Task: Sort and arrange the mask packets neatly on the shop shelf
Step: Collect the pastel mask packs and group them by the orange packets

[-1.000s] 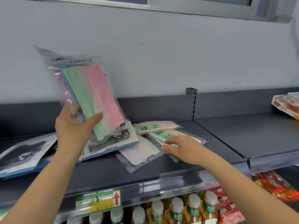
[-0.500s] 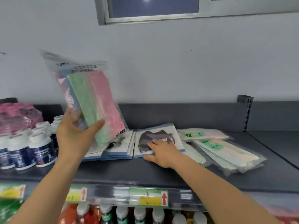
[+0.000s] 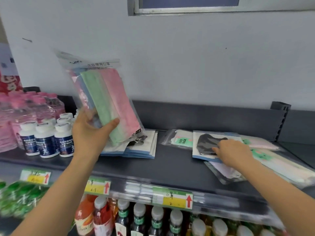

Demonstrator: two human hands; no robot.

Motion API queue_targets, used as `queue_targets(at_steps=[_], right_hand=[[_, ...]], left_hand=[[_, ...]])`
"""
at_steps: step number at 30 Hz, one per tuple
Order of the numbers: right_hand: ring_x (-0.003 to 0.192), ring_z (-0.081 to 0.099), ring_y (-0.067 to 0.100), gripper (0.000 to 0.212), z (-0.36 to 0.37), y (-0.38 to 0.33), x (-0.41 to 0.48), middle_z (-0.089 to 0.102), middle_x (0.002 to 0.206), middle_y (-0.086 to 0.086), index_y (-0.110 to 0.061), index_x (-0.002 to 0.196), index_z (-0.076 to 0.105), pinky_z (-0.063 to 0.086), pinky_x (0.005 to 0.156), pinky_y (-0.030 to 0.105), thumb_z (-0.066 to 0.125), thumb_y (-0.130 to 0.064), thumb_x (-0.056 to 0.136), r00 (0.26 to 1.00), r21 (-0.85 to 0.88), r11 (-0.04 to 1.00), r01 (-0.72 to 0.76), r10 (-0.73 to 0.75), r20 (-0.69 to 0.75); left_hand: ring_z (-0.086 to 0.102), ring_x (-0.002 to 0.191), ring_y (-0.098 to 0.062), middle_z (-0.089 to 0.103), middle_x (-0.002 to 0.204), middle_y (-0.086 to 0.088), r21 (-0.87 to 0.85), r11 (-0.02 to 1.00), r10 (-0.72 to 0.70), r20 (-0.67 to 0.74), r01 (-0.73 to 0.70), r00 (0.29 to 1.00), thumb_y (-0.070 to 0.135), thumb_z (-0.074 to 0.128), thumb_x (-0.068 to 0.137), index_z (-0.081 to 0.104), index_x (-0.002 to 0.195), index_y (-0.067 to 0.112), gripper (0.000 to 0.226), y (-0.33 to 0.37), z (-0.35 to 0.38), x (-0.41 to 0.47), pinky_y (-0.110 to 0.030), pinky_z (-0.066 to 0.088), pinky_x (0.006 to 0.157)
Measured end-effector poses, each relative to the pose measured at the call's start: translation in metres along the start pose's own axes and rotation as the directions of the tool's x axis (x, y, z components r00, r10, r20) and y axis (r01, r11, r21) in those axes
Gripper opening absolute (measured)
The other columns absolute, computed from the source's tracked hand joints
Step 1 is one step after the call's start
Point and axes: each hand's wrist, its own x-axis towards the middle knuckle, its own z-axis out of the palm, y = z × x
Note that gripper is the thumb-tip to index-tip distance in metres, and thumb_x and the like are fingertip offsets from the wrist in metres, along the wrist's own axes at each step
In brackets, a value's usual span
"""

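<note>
Head view: my left hand (image 3: 88,133), fingers (image 3: 111,123) clamped on pastel mask packet (image 3: 109,99), centre left. My right hand (image 3: 234,154), fingers flat, rests on black-mask packet (image 3: 204,143), right.

frame ctr: bare shelf (image 3: 172,166) strip passable btwn blue-edged packet stack (image 3: 143,150) (ctr-left) & black-mask packet (image 3: 202,142) (right). bottles (image 3: 46,140) block far left; packet heap (image 3: 276,162) blocks lower right.

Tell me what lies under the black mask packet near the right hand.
From under the black mask packet a clear packet with a pale mask sticks out in front, and pastel packets at right. Anything else beneath is covered.
</note>
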Motion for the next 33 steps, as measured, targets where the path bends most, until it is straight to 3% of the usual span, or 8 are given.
queue_targets(at_steps=[8, 14, 19, 22, 25, 28, 30, 33], right_hand=[[0.105, 0.058, 0.028, 0.031, -0.013, 0.017, -0.016, 0.062, 0.116, 0.007, -0.017, 0.111, 0.061, 0.046, 0.081, 0.035, 0.044, -0.037, 0.094, 0.998, 0.074, 0.995, -0.07, 0.07, 0.009], [0.128, 0.042, 0.023, 0.047, -0.031, -0.061, -0.016, 0.047, 0.14, 0.004, -0.017, 0.133, 0.05, 0.036, 0.104, 0.036, 0.05, -0.042, 0.093, 0.961, 0.336, 0.901, 0.274, -0.273, -0.051], [0.143, 0.017, 0.018, 0.064, -0.044, -0.162, -0.014, 0.02, 0.156, 0.001, -0.02, 0.147, 0.028, 0.018, 0.115, 0.035, 0.049, -0.046, 0.093, 0.799, 0.429, 0.702, 0.568, -0.595, -0.085], [0.144, 0.01, 0.022, 0.074, -0.051, -0.218, -0.011, 0.012, 0.158, 0.001, -0.023, 0.15, 0.017, 0.017, 0.116, 0.044, 0.054, -0.046, 0.09, 0.704, 0.408, 0.613, 0.677, -0.701, -0.115], [0.143, 0.013, 0.028, 0.08, -0.05, -0.255, -0.007, 0.013, 0.158, 0.0, -0.026, 0.15, 0.011, 0.021, 0.113, 0.05, 0.06, -0.04, 0.088, 0.676, 0.32, 0.623, 0.713, -0.733, -0.078], [0.132, 0.038, 0.029, 0.047, -0.038, -0.265, -0.002, 0.037, 0.148, 0.007, -0.019, 0.142, 0.038, 0.037, 0.103, 0.044, 0.046, -0.028, 0.097, 0.71, 0.314, 0.674, 0.669, -0.704, 0.0], [0.112, 0.054, 0.032, 0.031, -0.032, -0.256, 0.002, 0.057, 0.124, 0.012, -0.013, 0.124, 0.053, 0.047, 0.082, 0.038, 0.042, -0.01, 0.095, 0.734, 0.25, 0.703, 0.666, -0.677, -0.055], [0.082, 0.059, 0.033, 0.032, -0.033, -0.228, 0.008, 0.06, 0.088, 0.013, -0.013, 0.103, 0.056, 0.037, 0.06, 0.033, 0.042, 0.006, 0.082, 0.81, 0.167, 0.793, 0.586, -0.568, -0.144]], left_hand=[[0.063, 0.096, -0.016, 0.064, 0.105, 0.002, -0.016, 1.0, 0.016, 0.016, -0.016, 1.0, 0.025, 0.086, 0.065, 0.061, 0.088, 0.035, 0.035, -0.007, 0.011, -0.001, -0.038, 0.053, 0.088], [0.051, 0.094, 0.0, 0.054, 0.105, 0.006, 0.079, 0.99, 0.118, 0.011, -0.118, 0.993, 0.025, 0.082, 0.07, 0.062, 0.11, 0.027, 0.045, 0.004, -0.007, 0.004, -0.017, 0.046, 0.088], [0.05, 0.121, -0.023, 0.055, 0.127, -0.009, 0.161, 0.979, 0.13, -0.034, -0.123, 0.991, 0.028, 0.082, 0.07, 0.066, 0.115, 0.018, 0.048, 0.006, -0.042, 0.015, -0.043, 0.043, 0.103], [0.053, 0.119, -0.022, 0.058, 0.126, -0.007, 0.155, 0.98, 0.135, -0.083, -0.121, 0.987, 0.03, 0.082, 0.069, 0.064, 0.107, 0.026, 0.042, 0.006, -0.065, 0.019, -0.044, 0.045, 0.101], [0.059, 0.112, -0.017, 0.063, 0.117, -0.003, 0.113, 0.984, 0.15, -0.079, -0.141, 0.986, 0.026, 0.083, 0.069, 0.062, 0.096, 0.035, 0.036, 0.008, -0.081, 0.019, -0.042, 0.049, 0.097], [0.061, 0.101, -0.009, 0.064, 0.112, 0.0, 0.1, 0.981, 0.171, -0.069, -0.164, 0.983, 0.025, 0.083, 0.068, 0.057, 0.086, 0.045, 0.038, 0.007, -0.092, 0.02, -0.036, 0.053, 0.09], [0.059, 0.111, -0.015, 0.063, 0.118, -0.003, 0.106, 0.982, 0.162, -0.074, -0.153, 0.984, 0.026, 0.084, 0.068, 0.057, 0.085, 0.044, 0.036, 0.003, -0.099, 0.024, -0.041, 0.051, 0.094], [0.055, 0.119, -0.02, 0.063, 0.119, -0.005, 0.112, 0.982, 0.161, -0.092, -0.15, 0.983, 0.026, 0.084, 0.068, 0.057, 0.083, 0.045, 0.036, 0.0, -0.103, 0.029, -0.045, 0.047, 0.1]])
